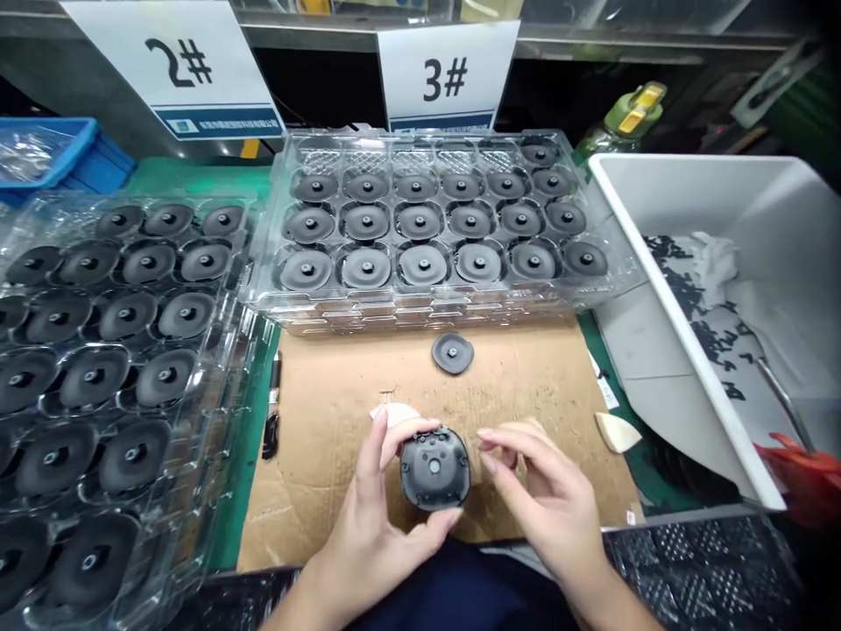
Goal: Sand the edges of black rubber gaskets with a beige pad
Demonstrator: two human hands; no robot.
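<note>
My left hand point(387, 508) grips a rounded black plastic part point(434, 478) by its edges, its face with small posts and a central hub turned up. To the right of that part, my right hand point(542, 491) has its thumb and fingertips brought together; what they hold, if anything, is too small to make out. A flat dark disc point(452, 353) with a small central stub lies on the cardboard point(328, 377) beyond my hands. A pale wedge-shaped piece point(394, 412) shows partly behind my left fingers.
Clear trays of dark discs stand at the back point(420, 302) and left point(243, 350). A white bin point(683, 350) with small black pieces is at right. On the cardboard lie a black pen point(272, 403) and another pale wedge point(618, 432). A green bottle point(621, 118) stands behind.
</note>
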